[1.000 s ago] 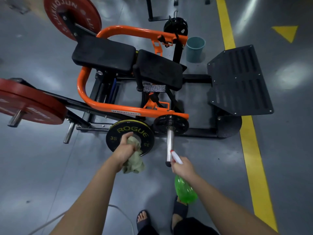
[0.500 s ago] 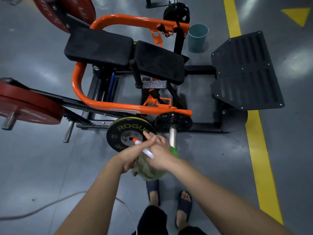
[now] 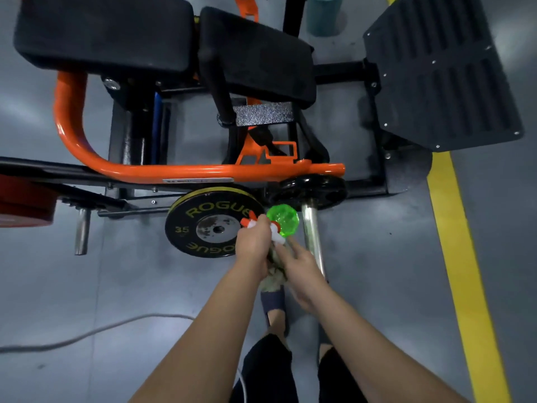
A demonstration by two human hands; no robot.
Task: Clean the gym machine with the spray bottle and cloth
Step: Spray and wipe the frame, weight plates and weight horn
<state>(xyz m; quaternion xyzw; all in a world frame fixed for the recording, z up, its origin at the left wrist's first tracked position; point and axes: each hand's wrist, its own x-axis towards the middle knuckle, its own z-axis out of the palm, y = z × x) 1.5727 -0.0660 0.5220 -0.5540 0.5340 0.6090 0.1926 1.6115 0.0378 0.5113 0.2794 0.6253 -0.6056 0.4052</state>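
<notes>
You had swapped hands: left hand (image 3: 252, 242) now grasped the spray bottle (image 3: 283, 221) beside the weight plate (image 3: 203, 228); right hand (image 3: 300, 267) touched the cloth (image 3: 274, 279), grip unclear, likely readying to wipe.

Light is dim and cool, falling from overhead. Pale glare patches lie on the grey floor (image 3: 58, 286) at the left of the frame. The orange bar (image 3: 203, 171) and chrome post (image 3: 312, 237) carry bright streaks, and the green bottle (image 3: 283, 219) glows. Deep shadow sits under the pads (image 3: 101, 33). Soft blur covers everything, most at the left hand (image 3: 252, 245) and right hand (image 3: 302, 266). Wide-angle distortion bends the yellow line (image 3: 453, 228) at the right edge.
</notes>
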